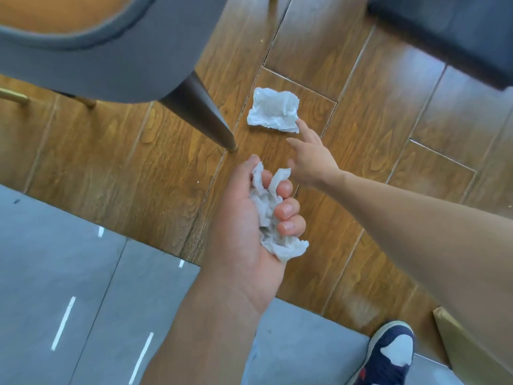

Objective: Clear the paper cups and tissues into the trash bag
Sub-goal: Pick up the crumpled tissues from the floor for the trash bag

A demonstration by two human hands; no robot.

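Your right hand (311,159) reaches forward and down toward the crumpled tissue (273,110) lying on the wood-plank floor (374,107); the fingers (304,127) are spread apart, and the tip of the extended index finger touches the tissue's near right corner, while the thumb points left, just short of the tissue's near edge. Nothing is yet gripped by this hand. Your left hand (249,218) is held palm up, nearer to you, with its fingers (288,209) curled and clamped on a wad of tissue (268,215); loose ends of that wad stick out above the index finger and below the little finger. The floor tissue lies just right of the dark tapered chair leg (200,112), which belongs to the grey upholstered chair (83,65) at the upper left; leg and tissue are near each other but apart, and the leg does not block your right hand's line of reach. A dark upholstered seat (449,31) occupies the upper right, well apart from the tissue. The plank floor meets grey tile (55,259) at the lower left. Your shoe (388,354) stands at the lower right, beside a gold-coloured edge (455,343). Your right forearm runs in from the right edge; your left forearm rises from the bottom edge.
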